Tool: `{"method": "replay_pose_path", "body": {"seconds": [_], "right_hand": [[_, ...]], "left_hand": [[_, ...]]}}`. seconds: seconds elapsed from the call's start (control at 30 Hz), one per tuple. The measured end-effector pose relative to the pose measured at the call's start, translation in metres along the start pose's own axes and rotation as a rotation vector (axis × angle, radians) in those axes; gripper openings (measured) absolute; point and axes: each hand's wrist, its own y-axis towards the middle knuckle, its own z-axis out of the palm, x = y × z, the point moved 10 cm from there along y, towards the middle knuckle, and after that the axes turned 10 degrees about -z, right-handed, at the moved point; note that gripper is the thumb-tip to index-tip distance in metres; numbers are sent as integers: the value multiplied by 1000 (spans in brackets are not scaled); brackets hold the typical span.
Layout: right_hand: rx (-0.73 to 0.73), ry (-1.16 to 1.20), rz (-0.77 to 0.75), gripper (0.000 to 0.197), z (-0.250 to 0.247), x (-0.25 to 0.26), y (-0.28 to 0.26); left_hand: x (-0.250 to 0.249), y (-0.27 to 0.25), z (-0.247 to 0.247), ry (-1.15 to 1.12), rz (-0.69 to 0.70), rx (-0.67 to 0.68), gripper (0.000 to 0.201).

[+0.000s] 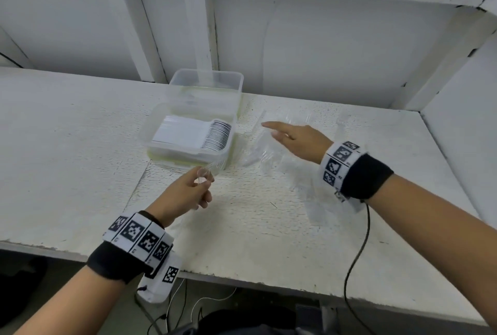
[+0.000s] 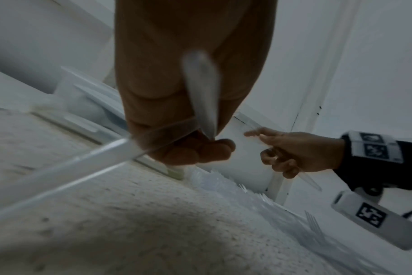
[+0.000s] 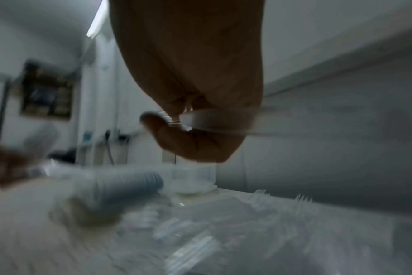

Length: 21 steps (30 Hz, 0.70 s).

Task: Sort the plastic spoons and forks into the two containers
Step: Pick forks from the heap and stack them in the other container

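On the white speckled counter (image 1: 67,146) the person's left hand (image 1: 185,192) hovers just in front of the near clear plastic container (image 1: 166,130), its fingers (image 2: 212,150) curled round clear plastic cutlery (image 2: 202,96); in the left wrist view one piece looks like a spoon bowl and a long clear handle (image 2: 59,167) sticks out sideways. That near container holds a neat row of stacked clear spoons (image 1: 212,134), bowls to the right. Touching its far side stands a second clear plastic container (image 1: 207,79); its contents are too faint to tell. Just right of both lies a loose heap of clear plastic forks and spoons (image 1: 269,157), spread over the counter. Above the heap is the right hand (image 1: 298,138), forefinger stretched toward the containers, the other fingers bent; the right wrist view shows them pinching a clear plastic fork (image 3: 200,121) against the thumb, though it is blurred. Both wrists wear black bands with black-and-white square markers (image 1: 139,238).
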Motion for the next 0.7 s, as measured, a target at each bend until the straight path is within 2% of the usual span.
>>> {"method": "replay_pose_path", "body": {"seconds": [0.07,0.2,0.43,0.57,0.7], "right_hand": [[135,-283,-39,50,11,-11,17],[275,-477,-69,52,28,-34,40],[293,-489,-121,43,41,-37,50],[251,-488,-216,26,42,-20,45],[256,-413,-296,24,52,-7,35]], "left_hand": [[1,-1,0,0,1,2,15],[1,-1,-2,-29,-3,-18,18],[-1,2,-8,-112,11,-67,22],[-3,4,-9,-132,16,-81,22],[-7,4,-6,-130,28,-80,21]]}}
